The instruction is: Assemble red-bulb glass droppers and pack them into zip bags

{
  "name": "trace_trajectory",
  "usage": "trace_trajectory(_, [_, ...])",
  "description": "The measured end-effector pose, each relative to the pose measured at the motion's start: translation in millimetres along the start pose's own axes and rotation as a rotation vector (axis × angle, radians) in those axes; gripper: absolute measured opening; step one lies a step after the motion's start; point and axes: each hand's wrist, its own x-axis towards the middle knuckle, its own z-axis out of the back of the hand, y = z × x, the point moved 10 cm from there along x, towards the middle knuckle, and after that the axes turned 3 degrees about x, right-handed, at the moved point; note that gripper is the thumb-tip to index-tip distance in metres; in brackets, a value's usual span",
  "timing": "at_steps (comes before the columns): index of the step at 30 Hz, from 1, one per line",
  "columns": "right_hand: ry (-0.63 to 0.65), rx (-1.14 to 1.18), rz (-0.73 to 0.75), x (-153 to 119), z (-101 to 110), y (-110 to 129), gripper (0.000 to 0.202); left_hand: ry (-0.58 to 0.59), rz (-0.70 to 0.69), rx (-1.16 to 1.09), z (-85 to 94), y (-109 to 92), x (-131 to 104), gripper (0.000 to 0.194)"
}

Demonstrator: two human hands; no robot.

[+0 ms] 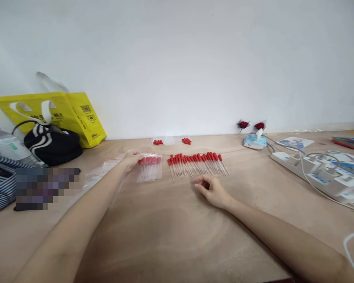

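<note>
A row of several droppers with red bulbs [194,163] lies on the wooden table, thin clear stems pointing toward me. Left of the row is a clear zip bag with red-bulbed droppers [150,167] inside. My left hand [130,160] is at the upper left corner of that bag, its fingers pinched together on the edge. Flat clear bags [102,169] are spread partly beneath my left forearm. Just in front of the row's right half rests my right hand [211,190], fingers loosely curled and apart, with nothing visible in it.
Two small groups of red bulbs [158,142] lie on clear bags near the wall. A yellow bag [88,122], black cap [57,145] and bottle [10,145] stand at left. At right are a tissue pack [254,142], a power strip [293,167] and cables.
</note>
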Motion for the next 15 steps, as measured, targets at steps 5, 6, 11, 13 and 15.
trace_trajectory(5, [0.006,0.013,0.008,0,-1,3,0.015,-0.14,-0.154,0.332,35.1,-10,-10,0.041])
trace_trajectory(6, [0.006,0.017,0.008,0,-1,3,0.015,-0.137,-0.177,0.389,43.3,-10,-18,0.04])
trace_trajectory(11, [-0.002,-0.022,0.039,-2,0,9,0.016,-0.112,-0.182,0.643,79.7,20,-68,0.052])
trace_trajectory(13, [0.002,-0.049,0.057,-3,1,12,0.014,-0.08,-0.087,0.895,84.8,48,-81,0.06])
trace_trajectory(15, [0.013,-0.067,0.07,-3,0,14,0.013,-0.033,-0.036,0.939,83.6,69,-88,0.058])
